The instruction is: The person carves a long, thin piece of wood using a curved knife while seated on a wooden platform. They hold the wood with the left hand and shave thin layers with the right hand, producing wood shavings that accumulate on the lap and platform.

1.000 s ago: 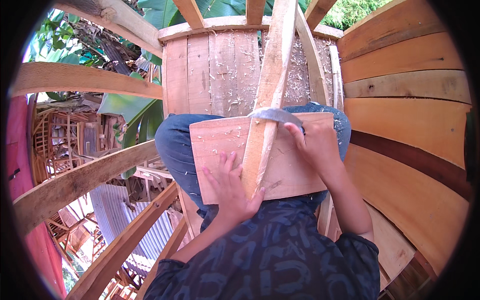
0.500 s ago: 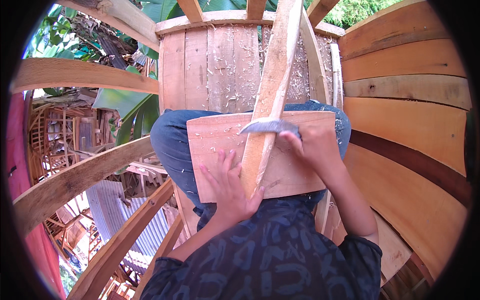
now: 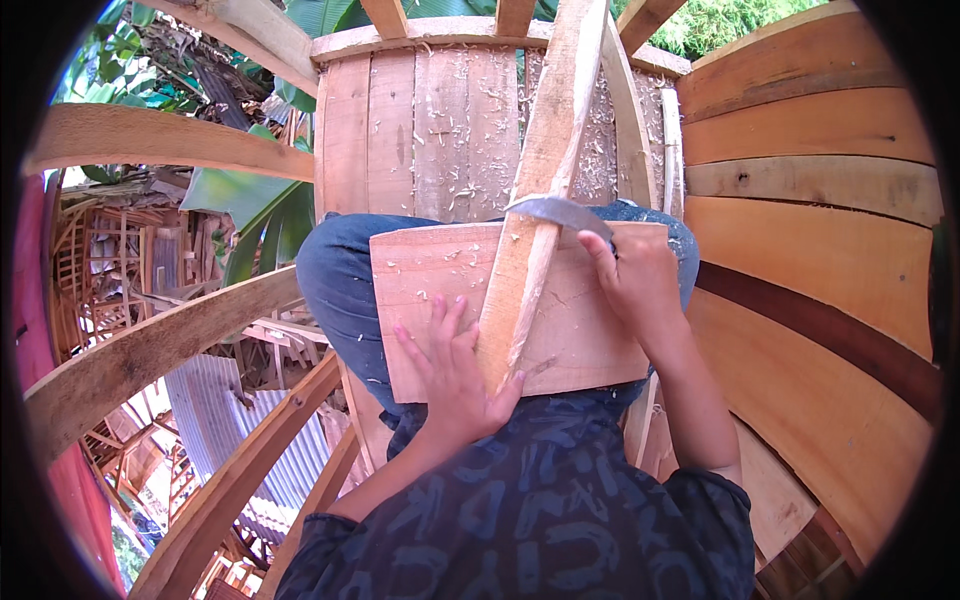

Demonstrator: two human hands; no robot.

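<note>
A long wooden plank (image 3: 530, 245) runs from my lap away toward the far rail, its right edge pared pale. Under its near end, a flat wooden board (image 3: 420, 270) rests across my thighs. My right hand (image 3: 640, 280) is closed round the handle of a curved knife (image 3: 562, 212), whose blade lies across the plank near the board's far edge. The handle is mostly hidden in the fist. My left hand (image 3: 455, 375) lies with fingers spread on the board, its thumb and palm against the plank's near end.
Wood shavings (image 3: 465, 190) litter the slatted floor (image 3: 390, 130) in front of me. A wall of wide boards (image 3: 800, 260) stands close on the right. Wooden rails (image 3: 170, 345) border the left side, with a corrugated metal sheet (image 3: 205, 400) beyond and below. Banana leaves (image 3: 245, 205) hang outside.
My right hand and the knife have moved a little farther from me along the plank, and slightly right. The left hand stays nearly in place against the plank's near end.
</note>
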